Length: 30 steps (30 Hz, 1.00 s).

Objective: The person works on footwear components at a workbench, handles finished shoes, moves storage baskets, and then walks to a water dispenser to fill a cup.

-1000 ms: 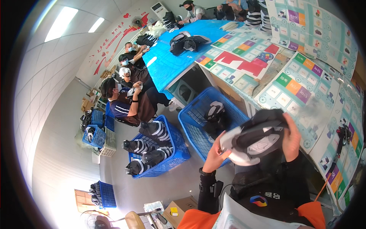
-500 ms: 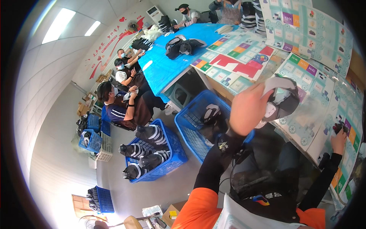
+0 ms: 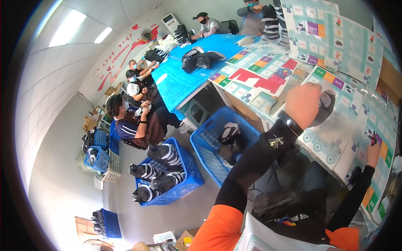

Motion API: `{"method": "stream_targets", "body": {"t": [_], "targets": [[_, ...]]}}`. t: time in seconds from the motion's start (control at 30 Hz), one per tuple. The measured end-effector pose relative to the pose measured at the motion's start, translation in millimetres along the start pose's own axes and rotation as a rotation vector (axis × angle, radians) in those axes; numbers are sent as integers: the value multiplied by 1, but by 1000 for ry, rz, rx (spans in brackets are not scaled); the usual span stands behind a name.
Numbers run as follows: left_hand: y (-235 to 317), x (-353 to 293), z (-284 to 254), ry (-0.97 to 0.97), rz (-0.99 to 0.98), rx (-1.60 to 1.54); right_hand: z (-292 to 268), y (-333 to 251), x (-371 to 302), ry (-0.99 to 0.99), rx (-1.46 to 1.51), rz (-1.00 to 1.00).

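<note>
My left hand (image 3: 302,105) reaches across the near end of the worktable, its fingers closed on a dark grey shoe upper (image 3: 325,109) with a pale edge. The upper is low over the printed sheets, partly hidden by my hand. At the right side of the table my right hand (image 3: 372,154) is closed around a small black and pink thing (image 3: 372,136), too small to name. Below my left forearm stands a blue basket (image 3: 204,147) with a dark and white shoe upper (image 3: 229,133) in it.
A second blue basket (image 3: 193,180) on the floor holds nested dark uppers (image 3: 165,154). More uppers (image 3: 201,59) lie on the blue table cover (image 3: 171,81). Printed boards (image 3: 354,46) lean at the table's back right. Several co-workers sit around, the nearest person (image 3: 133,121) at left.
My left hand has moved right and away from me with the shoe upper, from above the table edge to low over the sheets. The right hand has barely shifted.
</note>
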<state>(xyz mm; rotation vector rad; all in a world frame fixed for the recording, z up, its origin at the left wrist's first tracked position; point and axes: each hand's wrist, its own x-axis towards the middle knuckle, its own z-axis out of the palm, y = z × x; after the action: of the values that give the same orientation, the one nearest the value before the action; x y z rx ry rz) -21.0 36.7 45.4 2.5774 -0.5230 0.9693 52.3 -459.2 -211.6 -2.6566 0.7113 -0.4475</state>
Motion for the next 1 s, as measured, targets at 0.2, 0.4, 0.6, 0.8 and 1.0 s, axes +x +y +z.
{"method": "stream_targets", "body": {"t": [0.2, 0.4, 0.6, 0.8, 1.0], "targets": [[-31, 24, 34, -287, 216, 118, -95, -165, -147, -586, 1060, 33], [11, 36, 55, -199, 84, 146, -99, -212, -175, -743, 820, -92], [36, 28, 58, -274, 52, 155, -84, -205, -179, -577, 733, -220], [36, 24, 53, -272, 52, 141, -80, -212, -186, -441, 652, -269], [42, 24, 51, -285, 45, 157, -87, -218, -192, -360, 707, -243]]}}
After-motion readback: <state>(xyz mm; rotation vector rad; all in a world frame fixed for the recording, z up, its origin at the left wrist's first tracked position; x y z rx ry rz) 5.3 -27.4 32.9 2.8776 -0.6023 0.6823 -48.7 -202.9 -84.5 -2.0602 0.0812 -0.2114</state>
